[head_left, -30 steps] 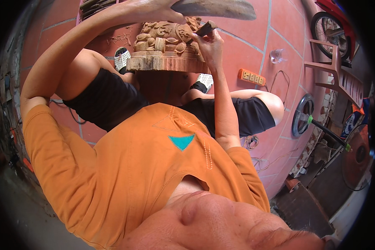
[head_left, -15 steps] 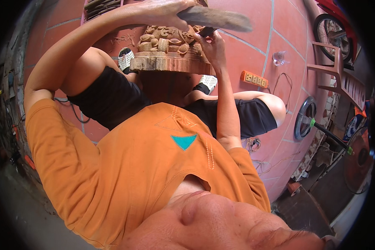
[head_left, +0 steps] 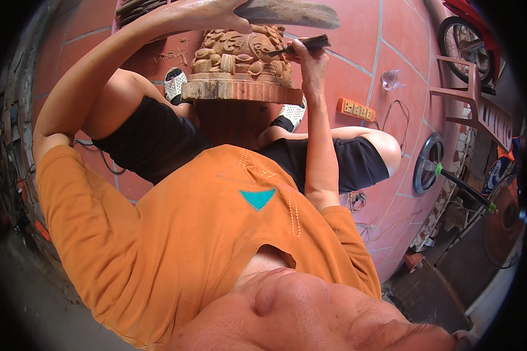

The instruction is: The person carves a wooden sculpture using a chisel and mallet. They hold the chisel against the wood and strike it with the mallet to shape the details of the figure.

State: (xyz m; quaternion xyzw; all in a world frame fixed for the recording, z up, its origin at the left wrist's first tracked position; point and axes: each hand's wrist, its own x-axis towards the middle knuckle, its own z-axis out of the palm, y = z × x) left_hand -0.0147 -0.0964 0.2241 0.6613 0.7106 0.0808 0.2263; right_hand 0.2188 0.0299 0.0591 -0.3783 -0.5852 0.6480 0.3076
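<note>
A carved wooden sculpture with rounded relief shapes and a rough-cut base stands between my feet. At the top edge of the view, my left hand is closed around a flat, worn wooden mallet, which is raised above the carving. My right hand pinches a wood chisel by its dark handle. The narrow blade points left at the sculpture's right side, and its tip overlaps the carved surface; whether it touches cannot be made out.
Wood shavings lie on the red tiles left of the carving. A container of tools is behind them. On the right are an orange power strip, a clear cup, a plastic chair, a fan stand and a wheel.
The mallet has risen up and left, away from the chisel handle. My right hand has shifted slightly right and down, and the chisel now shows more fully.
</note>
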